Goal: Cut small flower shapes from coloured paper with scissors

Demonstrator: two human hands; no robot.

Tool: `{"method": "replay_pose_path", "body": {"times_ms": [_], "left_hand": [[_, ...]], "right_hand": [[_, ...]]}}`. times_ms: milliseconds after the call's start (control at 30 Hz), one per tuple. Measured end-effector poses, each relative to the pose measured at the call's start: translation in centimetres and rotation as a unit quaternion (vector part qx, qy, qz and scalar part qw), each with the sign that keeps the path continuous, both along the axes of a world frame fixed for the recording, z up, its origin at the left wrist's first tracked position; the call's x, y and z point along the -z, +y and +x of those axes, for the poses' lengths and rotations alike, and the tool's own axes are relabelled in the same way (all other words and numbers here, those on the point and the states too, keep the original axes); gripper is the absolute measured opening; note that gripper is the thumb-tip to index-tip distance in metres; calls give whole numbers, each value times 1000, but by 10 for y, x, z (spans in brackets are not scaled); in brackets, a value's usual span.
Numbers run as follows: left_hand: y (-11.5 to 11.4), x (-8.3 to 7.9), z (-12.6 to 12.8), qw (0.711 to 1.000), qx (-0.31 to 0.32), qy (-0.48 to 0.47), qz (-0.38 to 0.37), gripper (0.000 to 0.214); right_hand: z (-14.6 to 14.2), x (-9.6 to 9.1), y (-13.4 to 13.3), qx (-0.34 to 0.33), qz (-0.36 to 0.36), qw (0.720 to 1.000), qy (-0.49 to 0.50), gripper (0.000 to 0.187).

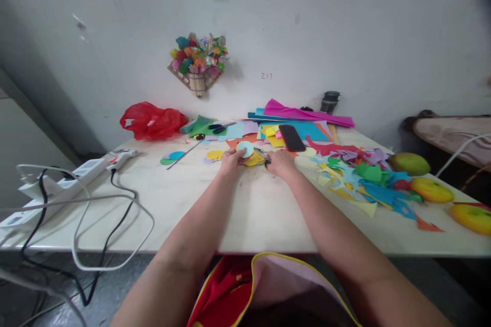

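Between thumb and fingers, my left hand (230, 160) grips a light blue paper circle (245, 149) above the table. My right hand (281, 161) is closed around a pair of scissors (263, 153), whose blades point left toward the circle. Yellow paper pieces (252, 160) lie under and beside the two hands. More yellow paper cutouts (215, 155) rest just left of my left hand. Farther left are a blue paper circle (177, 155) and a green one partly beneath it. A dark phone (292, 138) lies beyond my right hand.
Paper scraps (356, 179) spread over the right side, near several yellow-green fruits (431, 190). At the back lie black-handled scissors (218, 128), a red plastic bag (152, 120) and a magenta paper roll (307, 113). A power strip (57, 194) with loose cables occupies the left edge.
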State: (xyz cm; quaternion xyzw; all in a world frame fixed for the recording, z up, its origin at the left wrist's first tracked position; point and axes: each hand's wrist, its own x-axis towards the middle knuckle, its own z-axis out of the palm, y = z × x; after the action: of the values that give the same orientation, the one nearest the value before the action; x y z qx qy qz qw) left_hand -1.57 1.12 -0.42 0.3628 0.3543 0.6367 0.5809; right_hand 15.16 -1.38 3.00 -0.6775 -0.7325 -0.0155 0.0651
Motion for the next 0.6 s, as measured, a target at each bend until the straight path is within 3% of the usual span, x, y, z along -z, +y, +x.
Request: {"method": "replay_pose_path", "body": {"times_ms": [433,600], "left_hand": [[-1,-1,-1,1000,-17,-11,5,28],[0,1,-1,1000,-4,-1,18,31]], "right_hand": [[8,4,5,20,54,996,65,32],[12,5,10,15,37,980,195,30]]}}
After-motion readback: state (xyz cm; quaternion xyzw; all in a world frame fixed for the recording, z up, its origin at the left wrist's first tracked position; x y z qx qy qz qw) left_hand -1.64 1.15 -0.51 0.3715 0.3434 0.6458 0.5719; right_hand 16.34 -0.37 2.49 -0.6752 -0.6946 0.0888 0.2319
